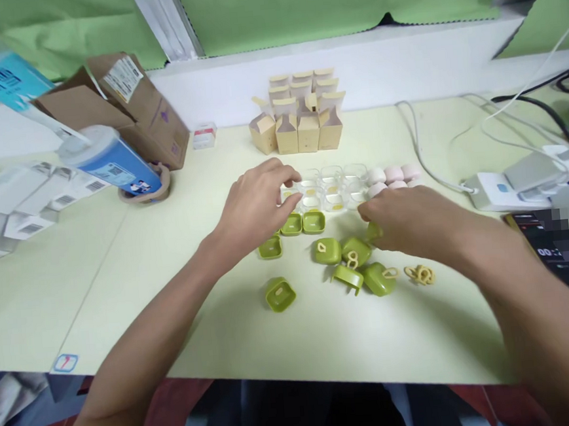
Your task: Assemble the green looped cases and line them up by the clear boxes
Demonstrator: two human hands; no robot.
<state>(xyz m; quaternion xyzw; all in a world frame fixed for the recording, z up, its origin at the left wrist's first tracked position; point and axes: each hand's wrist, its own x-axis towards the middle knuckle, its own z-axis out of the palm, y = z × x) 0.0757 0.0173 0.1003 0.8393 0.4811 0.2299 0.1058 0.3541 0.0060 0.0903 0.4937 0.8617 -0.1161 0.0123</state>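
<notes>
Pickup of green cases (377,283) seems underway: right hand (405,216) (grip unclear) next likely needs precision; left hand (258,202) has fingers apart.

from where i stand, the bare left forearm (168,324) and right forearm (510,267) reach forward, slanting in toward each other. the left hand (258,198) is loosely curved, thumb (290,206) and forefinger (285,175) parted. the right hand (406,220) has its back upward, fingers (382,213) curled down, their tips partly hidden from me.
</notes>
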